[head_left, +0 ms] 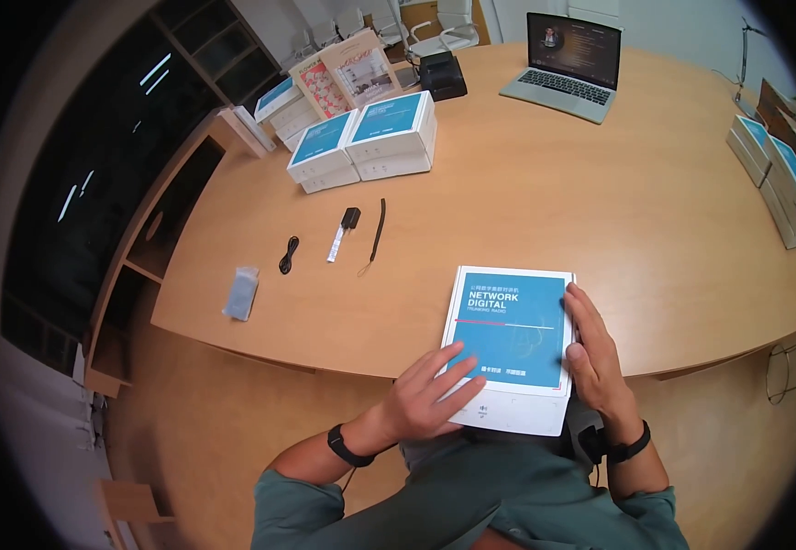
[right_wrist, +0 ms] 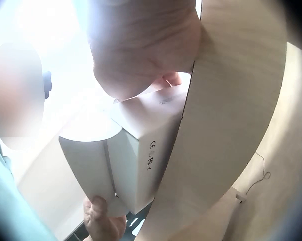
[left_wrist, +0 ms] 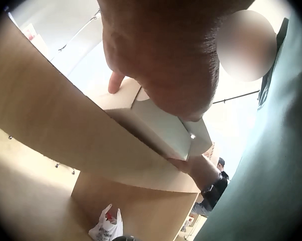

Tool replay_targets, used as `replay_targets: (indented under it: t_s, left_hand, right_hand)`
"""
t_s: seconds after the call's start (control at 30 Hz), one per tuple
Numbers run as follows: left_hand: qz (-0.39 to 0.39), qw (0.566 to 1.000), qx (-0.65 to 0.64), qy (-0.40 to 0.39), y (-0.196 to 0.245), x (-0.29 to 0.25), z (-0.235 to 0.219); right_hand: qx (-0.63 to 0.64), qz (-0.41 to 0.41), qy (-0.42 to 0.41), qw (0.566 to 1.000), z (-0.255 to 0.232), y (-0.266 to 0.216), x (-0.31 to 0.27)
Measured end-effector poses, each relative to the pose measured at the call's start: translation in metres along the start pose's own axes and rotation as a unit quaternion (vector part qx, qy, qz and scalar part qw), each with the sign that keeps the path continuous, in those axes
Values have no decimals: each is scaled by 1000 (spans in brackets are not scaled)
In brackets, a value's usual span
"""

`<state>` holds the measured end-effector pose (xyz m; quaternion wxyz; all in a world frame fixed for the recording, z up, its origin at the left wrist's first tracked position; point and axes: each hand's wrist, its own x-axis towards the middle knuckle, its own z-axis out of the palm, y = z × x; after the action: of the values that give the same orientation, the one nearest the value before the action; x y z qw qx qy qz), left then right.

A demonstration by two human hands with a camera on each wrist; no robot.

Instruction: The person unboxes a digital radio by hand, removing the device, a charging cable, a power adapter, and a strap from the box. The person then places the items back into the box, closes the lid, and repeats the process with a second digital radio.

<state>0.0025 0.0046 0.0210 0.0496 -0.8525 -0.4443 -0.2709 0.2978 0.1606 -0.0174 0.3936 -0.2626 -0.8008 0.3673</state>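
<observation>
A white box with a blue top (head_left: 511, 321) lies at the table's front edge, its near end over the edge. My left hand (head_left: 425, 394) rests spread fingers on its near left corner; where the thumb lies is hidden in the head view. Along the box's right side my right hand (head_left: 597, 353) lies with fairly straight fingers, thumb near the edge. In the right wrist view a curved white flap (right_wrist: 88, 160) stands out from the box (right_wrist: 148, 145), with my left hand (right_wrist: 103, 221) touching it. The left wrist view shows the box (left_wrist: 158, 125) between both hands.
Left on the table (head_left: 526, 202) lie a wrapped item (head_left: 242, 294), a coiled black cable (head_left: 289, 255), a black adapter (head_left: 350, 218) and a strap (head_left: 379, 229). Stacked boxes (head_left: 389, 137) and a laptop (head_left: 568, 78) stand farther back; more boxes (head_left: 774, 179) are at the right.
</observation>
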Motion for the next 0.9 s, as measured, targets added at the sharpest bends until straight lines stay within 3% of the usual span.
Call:
replay_targets:
  t_s: [0.17,0.33,0.4,0.5,0.6,0.67,0.77,0.9]
  left_hand:
    - [-2,995,0,101,7,19,-25]
    - [-22,995,3,94,2,46,-60]
    - [-92,994,-10,63,2,64,-80]
    - [-197,975,-77,73,-14,83,-100]
    - [-275,944,-161,91,-37,116,-108]
    - [-273,942,-145,127,-67,145,-109]
    - [-281,934,-188,119,-119,180,-100]
    - [-371,906,-189,76,-172,210,-78]
  right_hand:
    - [93,28,24,995,5,6,-7]
    - [204,32,69,976,10,-4,-5]
    - [130,90,48,986,7,-1,-7]
    - [-12,54,17,998,1,-8,-3]
    - [-36,63,23,997,3,-11,-2]
    - [-37,48,50,997,6,-8,-2]
    - [-18,42,68,997,10,-10,-1]
    - [17,12,65,998,7,-1,-2]
